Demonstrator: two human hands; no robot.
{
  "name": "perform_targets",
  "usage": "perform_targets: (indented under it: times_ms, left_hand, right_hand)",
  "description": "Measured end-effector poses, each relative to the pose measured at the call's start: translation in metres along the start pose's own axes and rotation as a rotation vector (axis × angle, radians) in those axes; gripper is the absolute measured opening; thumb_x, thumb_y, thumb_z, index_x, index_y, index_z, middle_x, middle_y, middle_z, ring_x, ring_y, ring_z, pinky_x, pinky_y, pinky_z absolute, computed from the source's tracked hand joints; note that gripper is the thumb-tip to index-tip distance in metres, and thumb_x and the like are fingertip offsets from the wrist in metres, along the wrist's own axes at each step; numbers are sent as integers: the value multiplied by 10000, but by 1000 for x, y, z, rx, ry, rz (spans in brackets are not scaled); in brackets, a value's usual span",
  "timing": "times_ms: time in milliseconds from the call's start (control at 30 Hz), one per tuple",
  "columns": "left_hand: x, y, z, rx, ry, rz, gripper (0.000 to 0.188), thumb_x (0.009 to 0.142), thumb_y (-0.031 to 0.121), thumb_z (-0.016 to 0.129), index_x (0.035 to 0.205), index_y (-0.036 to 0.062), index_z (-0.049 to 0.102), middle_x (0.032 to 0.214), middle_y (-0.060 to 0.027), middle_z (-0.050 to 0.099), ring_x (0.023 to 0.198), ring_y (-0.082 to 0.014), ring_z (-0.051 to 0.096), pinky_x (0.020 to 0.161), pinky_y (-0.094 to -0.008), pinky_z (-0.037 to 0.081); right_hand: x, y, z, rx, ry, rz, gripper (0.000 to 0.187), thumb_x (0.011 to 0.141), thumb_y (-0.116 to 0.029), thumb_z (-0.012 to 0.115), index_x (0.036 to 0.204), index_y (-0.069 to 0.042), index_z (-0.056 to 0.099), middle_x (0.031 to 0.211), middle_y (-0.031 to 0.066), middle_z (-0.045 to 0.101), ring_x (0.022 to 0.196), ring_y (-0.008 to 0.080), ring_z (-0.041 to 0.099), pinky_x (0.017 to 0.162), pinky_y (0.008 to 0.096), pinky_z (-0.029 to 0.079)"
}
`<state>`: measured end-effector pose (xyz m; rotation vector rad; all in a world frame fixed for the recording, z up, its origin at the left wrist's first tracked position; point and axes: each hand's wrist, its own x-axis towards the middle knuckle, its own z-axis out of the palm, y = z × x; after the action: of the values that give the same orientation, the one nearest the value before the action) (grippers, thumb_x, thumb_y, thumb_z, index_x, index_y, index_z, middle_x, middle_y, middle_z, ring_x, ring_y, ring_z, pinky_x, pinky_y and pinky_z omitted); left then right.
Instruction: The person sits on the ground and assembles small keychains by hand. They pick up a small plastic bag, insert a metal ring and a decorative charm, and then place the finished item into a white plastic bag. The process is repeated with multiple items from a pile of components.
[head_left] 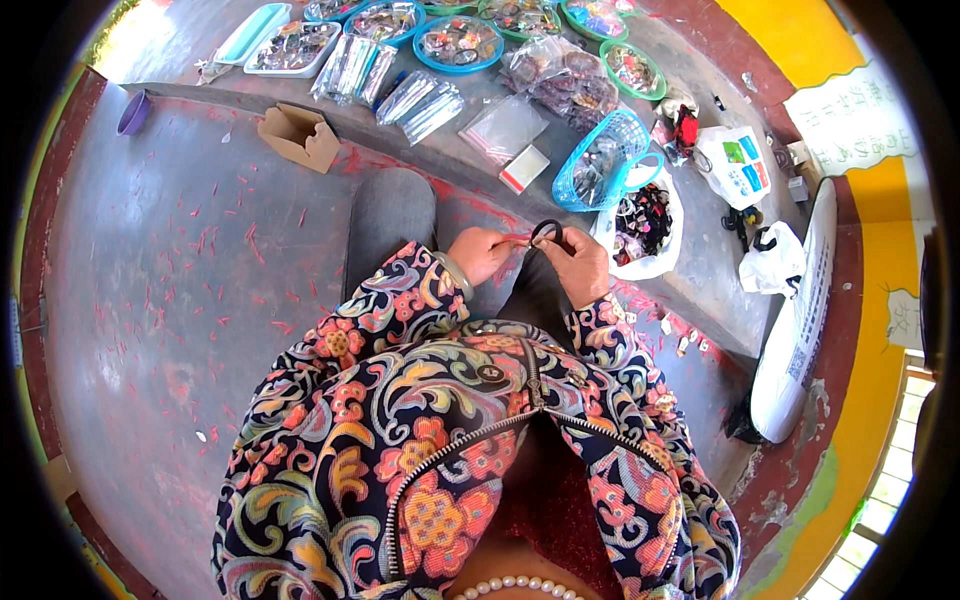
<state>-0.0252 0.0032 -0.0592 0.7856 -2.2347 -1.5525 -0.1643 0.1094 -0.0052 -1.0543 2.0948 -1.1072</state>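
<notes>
The work looks partway through: a black loop (545,231) is in hand, nearer the body than the blue basket (561,185) and slightly left of it. The right hand (578,265) pinches the loop; the left hand (480,252) grips a thin red strip (514,240) that meets it (whether tied or merely touching, I cannot tell). That piece seems unfinished. Much appears left: an open white bag (645,268) right of the basket holds dark pieces (643,220). Red scraps (252,240) lie left of the basket, suggesting considerable trimming is done.
</notes>
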Motion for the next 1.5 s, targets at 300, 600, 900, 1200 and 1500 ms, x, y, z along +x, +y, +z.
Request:
perform_targets:
  times_ms: [300,600,900,1200,1500]
  left_hand:
    - [-1,0,3,-187,-61,-20,264,813,192,456,733,-13,602,583,-106,580,491,-198,581,492,-303,462]
    - [-2,11,-3,-578,-272,-408,283,850,223,437,955,-5,569,851,-88,609,745,-171,606,559,-293,498]
    - [-4,11,-1,-756,-305,-479,305,875,248,410,1010,10,546,969,-95,586,894,-171,572,739,-294,469]
    - [0,-2,1,-1044,-214,-441,282,872,194,437,947,-57,542,936,-136,582,871,-206,585,771,-311,476]
    - [-2,6,-1,-996,-273,-490,260,870,189,442,923,-43,548,918,-126,587,873,-201,586,766,-316,481]
  right_hand:
    - [8,8,2,283,-204,143,129,705,-129,649,716,-5,619,609,20,583,548,71,501,519,224,379]
    - [7,15,5,204,-124,89,179,687,-177,665,663,-7,614,567,13,567,522,52,475,493,223,360]
    - [3,0,5,-159,-98,95,334,649,-359,665,636,-27,623,509,84,535,456,152,488,473,293,380]
    - [17,13,-11,-55,-192,72,342,640,-314,707,850,-59,621,669,32,577,611,121,548,541,276,423]
    - [20,16,-20,218,-454,4,348,661,-158,704,984,-76,600,896,40,595,802,113,550,662,246,440]
